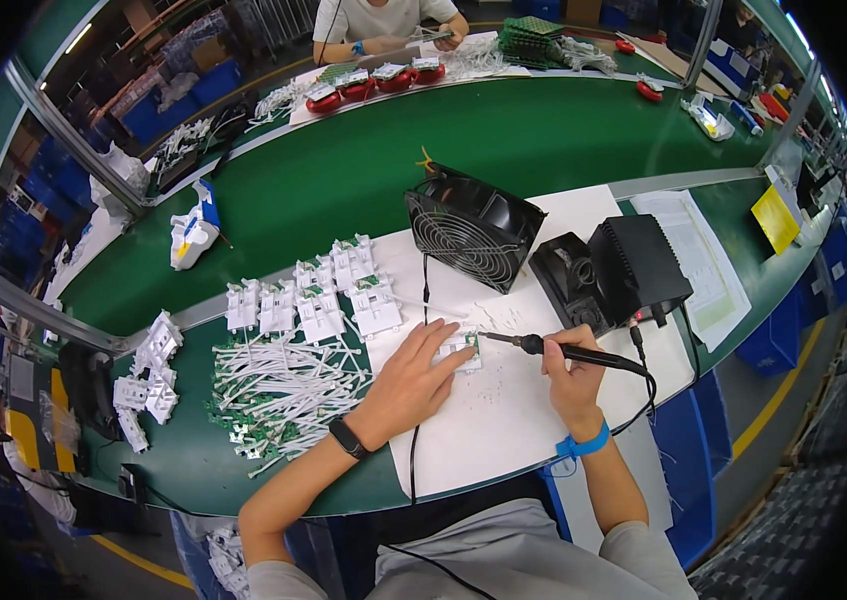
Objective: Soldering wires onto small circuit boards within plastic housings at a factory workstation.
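Observation:
On a white sheet [513,420], my left hand [413,378] holds a small white plastic housing [465,358] with a bit of green circuit board, its fingers partly covering the piece. A dark band circles that wrist. In my right hand [571,378] is a soldering iron [593,354], held like a pen and pointing left. Its metal tip is at the top right edge of the housing, over the board; whether they touch I cannot tell. A blue strap with a cord is round my right wrist.
A black fan [473,225] and a black soldering station [638,270] stand beyond my hands. To the left lie a pile of white wires with small green boards [288,385] and several white housings [321,312]. Across the green table [323,170] another person works near red objects [355,88].

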`<control>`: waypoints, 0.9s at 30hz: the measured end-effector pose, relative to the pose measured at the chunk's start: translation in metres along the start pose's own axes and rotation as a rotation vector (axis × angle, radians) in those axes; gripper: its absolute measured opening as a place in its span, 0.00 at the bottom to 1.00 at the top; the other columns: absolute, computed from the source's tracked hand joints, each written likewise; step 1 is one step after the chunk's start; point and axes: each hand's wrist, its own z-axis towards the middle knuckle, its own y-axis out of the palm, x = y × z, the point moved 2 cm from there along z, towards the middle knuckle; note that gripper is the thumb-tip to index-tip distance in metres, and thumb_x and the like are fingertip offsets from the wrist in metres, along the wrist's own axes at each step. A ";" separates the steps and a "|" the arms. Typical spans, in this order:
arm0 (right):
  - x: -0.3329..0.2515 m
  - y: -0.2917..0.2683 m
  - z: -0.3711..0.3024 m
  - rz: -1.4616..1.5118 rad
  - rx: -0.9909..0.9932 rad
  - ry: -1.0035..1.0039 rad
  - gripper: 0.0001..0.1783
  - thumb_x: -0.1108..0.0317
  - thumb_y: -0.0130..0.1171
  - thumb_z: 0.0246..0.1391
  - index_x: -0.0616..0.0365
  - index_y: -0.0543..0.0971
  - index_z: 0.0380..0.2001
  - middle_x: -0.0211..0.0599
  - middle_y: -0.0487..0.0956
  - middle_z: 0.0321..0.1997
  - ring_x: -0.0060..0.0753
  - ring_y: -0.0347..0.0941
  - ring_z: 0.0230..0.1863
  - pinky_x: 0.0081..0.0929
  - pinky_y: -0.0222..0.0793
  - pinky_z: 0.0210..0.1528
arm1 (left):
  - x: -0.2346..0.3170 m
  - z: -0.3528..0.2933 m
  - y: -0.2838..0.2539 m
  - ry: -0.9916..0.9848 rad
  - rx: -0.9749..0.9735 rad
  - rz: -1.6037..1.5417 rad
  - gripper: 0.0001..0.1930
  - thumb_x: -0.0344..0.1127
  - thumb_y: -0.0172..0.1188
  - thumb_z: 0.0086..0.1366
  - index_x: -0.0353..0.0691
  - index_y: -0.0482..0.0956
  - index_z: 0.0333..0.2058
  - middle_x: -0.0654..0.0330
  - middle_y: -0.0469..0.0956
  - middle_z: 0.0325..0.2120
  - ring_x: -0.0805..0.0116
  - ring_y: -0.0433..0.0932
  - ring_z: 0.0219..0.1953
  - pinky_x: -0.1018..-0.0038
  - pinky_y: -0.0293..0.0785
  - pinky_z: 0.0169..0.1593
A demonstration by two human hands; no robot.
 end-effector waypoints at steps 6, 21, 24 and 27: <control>-0.001 0.001 0.002 -0.015 -0.021 0.029 0.04 0.77 0.63 0.62 0.60 0.76 0.35 0.31 0.78 0.22 0.16 0.71 0.23 0.18 0.65 0.28 | -0.005 0.001 0.000 0.020 0.018 -0.006 0.24 0.25 0.63 0.59 0.43 0.78 0.56 0.46 0.70 0.60 0.45 0.68 0.65 0.56 0.65 0.69; -0.006 0.007 0.012 0.049 -0.012 0.168 0.09 0.71 0.57 0.68 0.57 0.70 0.33 0.27 0.72 0.20 0.14 0.66 0.19 0.15 0.58 0.21 | -0.005 -0.002 0.005 -0.040 -0.012 -0.030 0.27 0.27 0.61 0.62 0.39 0.72 0.61 0.47 0.68 0.62 0.46 0.64 0.68 0.54 0.60 0.73; -0.007 0.008 0.014 0.082 0.004 0.191 0.09 0.70 0.57 0.69 0.57 0.69 0.32 0.27 0.71 0.20 0.14 0.65 0.18 0.15 0.58 0.20 | -0.005 -0.002 0.004 -0.020 -0.016 -0.007 0.28 0.27 0.61 0.63 0.39 0.71 0.63 0.48 0.68 0.62 0.46 0.64 0.68 0.54 0.60 0.73; -0.008 0.009 0.014 0.066 0.018 0.197 0.09 0.71 0.57 0.68 0.57 0.69 0.32 0.27 0.71 0.20 0.14 0.64 0.18 0.15 0.58 0.20 | -0.006 -0.003 0.005 -0.006 -0.019 0.019 0.28 0.28 0.60 0.63 0.39 0.71 0.63 0.48 0.68 0.62 0.46 0.64 0.68 0.54 0.60 0.73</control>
